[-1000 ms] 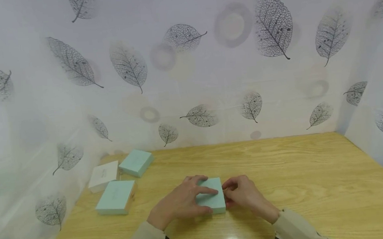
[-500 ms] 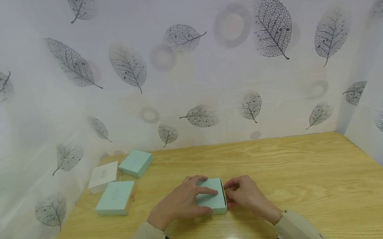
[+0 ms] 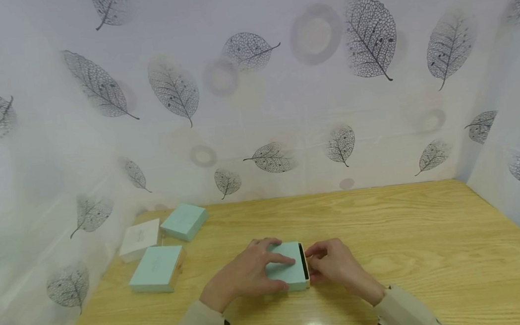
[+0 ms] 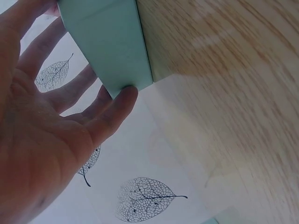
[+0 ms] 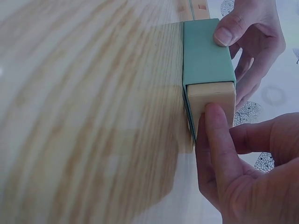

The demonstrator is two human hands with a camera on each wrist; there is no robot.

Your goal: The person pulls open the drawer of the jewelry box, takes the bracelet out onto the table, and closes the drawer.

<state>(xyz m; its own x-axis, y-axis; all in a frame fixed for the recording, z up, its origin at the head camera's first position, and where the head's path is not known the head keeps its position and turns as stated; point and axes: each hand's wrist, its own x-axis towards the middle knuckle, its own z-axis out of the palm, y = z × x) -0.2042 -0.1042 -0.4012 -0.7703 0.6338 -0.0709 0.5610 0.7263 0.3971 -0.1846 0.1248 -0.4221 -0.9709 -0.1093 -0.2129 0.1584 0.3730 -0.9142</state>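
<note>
In the head view, a mint-green drawer box [image 3: 285, 271] lies on the table in front of me. My left hand [image 3: 248, 271] grips its sleeve, thumb at the near side, one finger lying across the top. A cream inner drawer [image 5: 219, 95] sticks out slightly at the right end, and a dark gap shows behind its edge from above. My right hand [image 3: 335, 266] holds the drawer's end with bent fingers; a fingertip touches its face in the right wrist view. The left wrist view shows the sleeve's side [image 4: 110, 44] between my thumb and fingers. What the drawer contains is hidden.
On the left of the wooden table [image 3: 406, 223] lie a white box [image 3: 140, 238], a mint box [image 3: 185, 221] behind it and another mint box [image 3: 156, 267] in front. A leaf-patterned curtain [image 3: 283, 106] encloses the back and sides.
The inner drawer has slid a little to the right out of the sleeve, opening a dark gap. My right hand has moved slightly right with it; my left hand has stayed put.
</note>
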